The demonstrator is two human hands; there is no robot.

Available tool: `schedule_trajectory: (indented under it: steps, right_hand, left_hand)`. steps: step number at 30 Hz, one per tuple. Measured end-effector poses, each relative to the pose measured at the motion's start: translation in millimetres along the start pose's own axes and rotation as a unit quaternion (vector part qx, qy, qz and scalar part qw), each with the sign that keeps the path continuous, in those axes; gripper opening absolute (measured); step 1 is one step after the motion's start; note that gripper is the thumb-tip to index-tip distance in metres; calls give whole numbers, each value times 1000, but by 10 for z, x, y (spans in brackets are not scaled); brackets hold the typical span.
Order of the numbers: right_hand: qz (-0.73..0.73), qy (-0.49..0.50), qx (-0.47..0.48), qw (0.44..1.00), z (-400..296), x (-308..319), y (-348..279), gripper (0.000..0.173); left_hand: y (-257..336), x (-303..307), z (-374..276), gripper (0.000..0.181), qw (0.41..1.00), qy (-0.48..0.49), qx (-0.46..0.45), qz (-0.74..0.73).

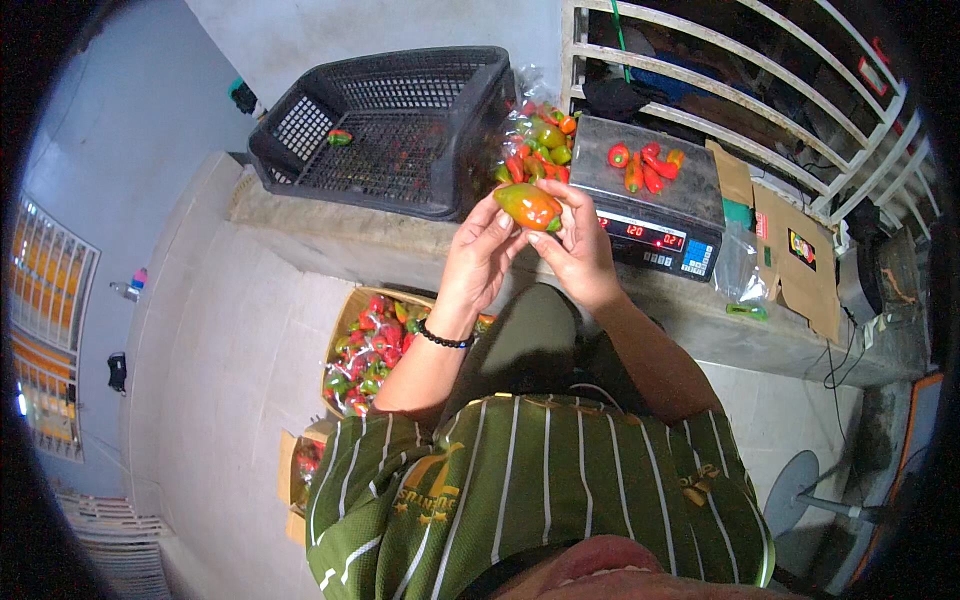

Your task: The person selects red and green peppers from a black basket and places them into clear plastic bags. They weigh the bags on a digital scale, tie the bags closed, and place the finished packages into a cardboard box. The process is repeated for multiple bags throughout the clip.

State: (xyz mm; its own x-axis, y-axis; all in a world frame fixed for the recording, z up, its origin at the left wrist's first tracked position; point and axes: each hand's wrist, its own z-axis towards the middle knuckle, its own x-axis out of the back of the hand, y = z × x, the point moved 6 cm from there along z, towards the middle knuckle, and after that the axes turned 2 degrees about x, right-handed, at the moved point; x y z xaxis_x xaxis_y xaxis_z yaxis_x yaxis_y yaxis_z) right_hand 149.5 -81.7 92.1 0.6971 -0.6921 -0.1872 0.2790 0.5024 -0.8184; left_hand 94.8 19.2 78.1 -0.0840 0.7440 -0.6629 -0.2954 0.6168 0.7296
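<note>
Between both hands I hold one pepper (528,207), glossy and orange-red with a green end. My left hand (484,251), with a dark beaded bracelet at the wrist, grips its left side. My right hand (576,244) has fingers and thumb on the stem end. Just behind the hands, a clear plastic bag of mixed red and green peppers (551,136) stands on the ledge. Right of it, several red and orange peppers (651,166) lie on the metal pan of a digital scale (592,161), whose red display is lit.
A black plastic crate (469,142) on the concrete ledge (352,220) holds a red-green pepper (340,137). Below left, a cardboard box (341,315) contains bagged peppers; another box (287,465) is nearer. Flattened cardboard (787,277) and clear bags (739,266) lie right of the scale, before white metal bars (720,64).
</note>
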Motion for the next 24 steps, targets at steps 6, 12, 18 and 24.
schedule_trajectory:
  steps: [6, 12, 18, 24]
  right_hand:
    - [-256, -31, 106, 960, -43, 92, -80, 53]
    - [-232, -38, -7, 972, -153, 331, 211, 50]
    - [-320, 1, -68, 945, -233, 1105, 708, 41]
    - [-468, 215, -75, 854, 194, 2521, 561, 42]
  left_hand:
    - [-70, -37, 12, 48, 999, -9, 24, -39]
    - [-358, 190, 62, 45, 993, 40, 54, 95]
    - [-1116, 589, 30, 42, 954, 69, 63, 285]
    - [-1606, 712, -225, 29, 807, -49, 23, 589]
